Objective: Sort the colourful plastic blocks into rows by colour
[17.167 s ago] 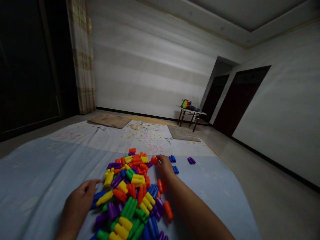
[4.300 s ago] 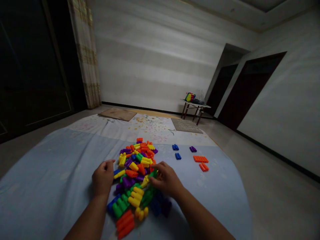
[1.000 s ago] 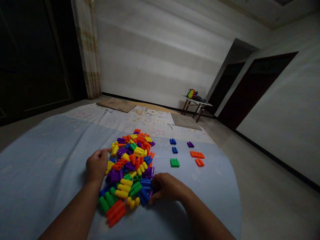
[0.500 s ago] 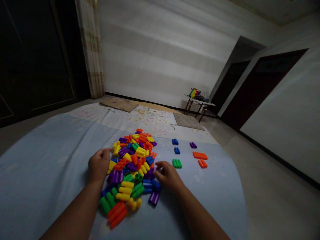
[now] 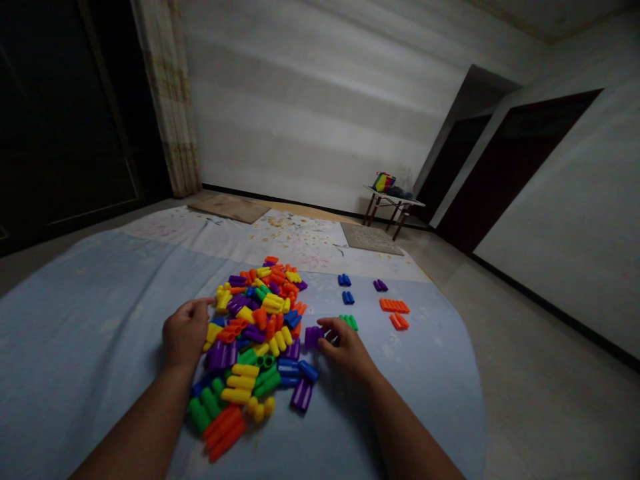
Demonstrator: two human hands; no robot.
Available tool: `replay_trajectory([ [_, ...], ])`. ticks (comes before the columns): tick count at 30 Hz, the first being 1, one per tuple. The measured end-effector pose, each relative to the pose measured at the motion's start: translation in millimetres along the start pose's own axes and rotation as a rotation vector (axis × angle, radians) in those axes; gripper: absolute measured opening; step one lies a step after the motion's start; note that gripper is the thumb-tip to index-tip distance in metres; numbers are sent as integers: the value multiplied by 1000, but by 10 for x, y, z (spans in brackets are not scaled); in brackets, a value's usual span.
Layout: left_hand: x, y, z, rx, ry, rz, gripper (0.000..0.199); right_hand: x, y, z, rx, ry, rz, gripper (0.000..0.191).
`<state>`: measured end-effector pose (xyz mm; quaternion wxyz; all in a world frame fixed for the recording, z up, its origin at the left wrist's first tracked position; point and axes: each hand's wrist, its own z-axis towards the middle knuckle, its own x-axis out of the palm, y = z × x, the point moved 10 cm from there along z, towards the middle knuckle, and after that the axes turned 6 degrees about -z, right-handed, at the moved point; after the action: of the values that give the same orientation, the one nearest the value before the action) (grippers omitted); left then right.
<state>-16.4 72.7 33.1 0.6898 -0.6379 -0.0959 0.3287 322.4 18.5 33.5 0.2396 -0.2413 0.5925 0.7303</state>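
Note:
A heap of coloured plastic tube-shaped building blocks (image 5: 273, 303) lies on a blue cloth: yellow, green, orange, purple and blue. At its left edge rests my left hand (image 5: 185, 337), a finger stretched towards the yellow blocks (image 5: 223, 300); its other fingers curl partly out of sight, and I see nothing held. My right hand (image 5: 347, 350) pinches a purple block (image 5: 313, 337) between thumb and fingers, just right of the heap. Behind that hand, partly covered by it, is a green block (image 5: 350, 322).
Right of the heap lie two blue blocks (image 5: 348, 297), a small purple block (image 5: 381, 285) and two orange blocks (image 5: 395, 305), set apart. Two flat boards, one brown (image 5: 230, 208) and one greyish (image 5: 373, 239), lie at the far edge. A small table (image 5: 395, 195) with bags stands beyond.
My right hand has taken hold of a purple block and drawn it rightwards out of the heap. My left hand stays beside the heap. The view has shifted slightly.

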Motion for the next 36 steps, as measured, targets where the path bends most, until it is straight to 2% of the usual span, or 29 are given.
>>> replay_trajectory([
  [4,-1,23,3,-10,9,17,37,-42,108,12,-109,-23,-89,27],
  [8,12,53,13,-12,29,20,37,-26,221,-39,-218,57,-210,29],
  [13,5,43,12,-19,16,26,39,-34,227,-108,-207,176,-199,23],
  [18,6,15,-12,-28,24,32,39,-30,218,-96,-193,178,-180,13],
  [21,5,18,-18,-36,27,34,39,-8,204,-89,-175,172,-171,16],
  [25,12,44,-4,-49,35,43,39,38,187,-107,-161,202,-178,38],
  [29,-4,26,0,-44,26,62,37,90,174,-119,-180,262,-257,40],
  [32,-10,-10,-7,-42,25,72,39,4,169,-102,-187,232,-259,41],
  [36,1,27,2,-72,38,68,39,-259,119,-85,-158,144,-231,46],
])
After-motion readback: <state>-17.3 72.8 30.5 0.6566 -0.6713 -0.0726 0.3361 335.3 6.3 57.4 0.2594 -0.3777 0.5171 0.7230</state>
